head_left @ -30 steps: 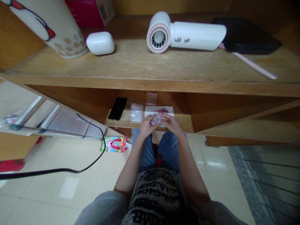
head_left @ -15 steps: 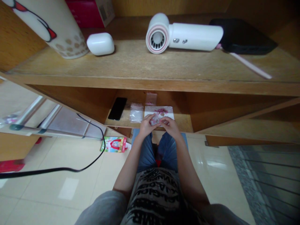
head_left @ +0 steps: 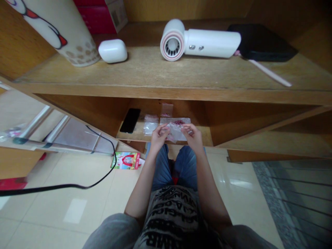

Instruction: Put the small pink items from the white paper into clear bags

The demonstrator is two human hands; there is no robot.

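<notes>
Bag spans my left hand and right hand, both pinching it closely, near the lower shelf's front edge; 1 pouch toward the back looks part-filled, pink pieces lie unbagged on paper.

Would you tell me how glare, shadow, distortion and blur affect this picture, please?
Head view: glare on the floor tiles; shadow in the upper right corner; the cup leaning, probably from wide-angle distortion; the clear bag and pink pieces too soft for fine detail.
</notes>
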